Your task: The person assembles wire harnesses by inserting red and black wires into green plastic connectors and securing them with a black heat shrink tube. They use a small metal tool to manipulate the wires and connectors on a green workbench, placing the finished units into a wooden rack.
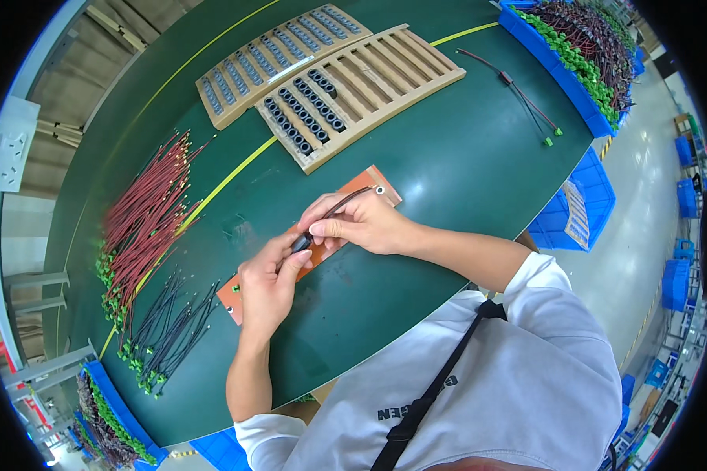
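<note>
Both hands (pixel 265 284) (pixel 369 224) on black part (pixel 301 242)

Left hand (pixel 269 279) pinching, right hand (pixel 361 224) pinching just beside it, fingers (pixel 316 208) curled, both forearms (pixel 467 251) bare

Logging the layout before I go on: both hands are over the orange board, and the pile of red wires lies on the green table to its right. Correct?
Wrong side: the head view shows the pile of red wires lying on the green table left of the orange board. The left hand and right hand are over it, yes.
</note>
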`<state>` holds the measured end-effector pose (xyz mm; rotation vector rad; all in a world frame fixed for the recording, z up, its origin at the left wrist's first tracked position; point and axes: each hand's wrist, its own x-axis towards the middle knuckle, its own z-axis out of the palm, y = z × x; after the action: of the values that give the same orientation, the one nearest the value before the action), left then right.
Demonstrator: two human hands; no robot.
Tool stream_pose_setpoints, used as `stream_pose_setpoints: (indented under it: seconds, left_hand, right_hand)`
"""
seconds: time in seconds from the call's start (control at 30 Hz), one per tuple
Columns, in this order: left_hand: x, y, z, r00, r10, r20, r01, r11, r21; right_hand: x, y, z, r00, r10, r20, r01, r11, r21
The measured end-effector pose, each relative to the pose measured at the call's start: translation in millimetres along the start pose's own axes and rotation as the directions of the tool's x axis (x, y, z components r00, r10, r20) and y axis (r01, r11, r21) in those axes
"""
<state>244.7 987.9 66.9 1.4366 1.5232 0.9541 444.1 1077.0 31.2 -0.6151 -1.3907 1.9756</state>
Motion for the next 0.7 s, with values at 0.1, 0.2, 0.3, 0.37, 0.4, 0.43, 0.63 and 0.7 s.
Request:
stream_pose_setpoints:
  seconds: [0.1, 0.2, 0.3, 0.37, 0.4, 0.43, 0.63, 0.7]
  left_hand:
    - [-7.5, 9.5, 0.8, 1.000, -0.026, -0.001, 0.026, 1.000, 0.008]
    - [-10.9, 26.8, -3.9, 0.947, 0.319, -0.047, -0.278, 0.882, 0.382]
    - [-15.1, 30.2, -0.3, 0.770, 0.629, -0.109, -0.528, 0.723, 0.445]
    - [-20.9, 26.7, 5.5, 0.682, 0.721, -0.122, -0.589, 0.640, 0.493]
    - [-23.3, 23.8, 9.0, 0.674, 0.734, -0.086, -0.615, 0.622, 0.485]
    - [-26.4, 19.1, 11.9, 0.667, 0.743, -0.052, -0.634, 0.603, 0.484]
    - [-11.3, -6.3, 45.5, 0.697, 0.714, 0.069, -0.680, 0.627, 0.380]
    - [-9.4, -15.8, 48.8, 0.711, 0.699, 0.078, -0.665, 0.631, 0.398]
  right_hand:
    - [-3.8, 5.0, -0.3, 0.997, -0.069, 0.028, 0.071, 0.990, -0.124]
    - [-13.1, -10.3, 8.2, 0.976, -0.218, -0.012, 0.218, 0.976, 0.007]
    - [-6.5, -30.9, -12.1, 0.888, -0.391, -0.242, 0.433, 0.888, 0.154]
    - [-9.4, -72.5, -37.0, 0.842, -0.327, -0.430, 0.366, 0.931, 0.008]
    - [-10.1, -91.2, -56.9, 0.793, -0.349, -0.499, 0.351, 0.932, -0.094]
    - [-9.9, -110.0, -78.9, 0.746, -0.376, -0.550, 0.270, 0.925, -0.266]
    - [-21.6, -150.0, -278.7, 0.699, -0.526, -0.484, -0.518, 0.094, -0.850]
    - [-21.6, -139.0, -301.9, 0.711, -0.534, -0.458, -0.587, -0.092, -0.804]
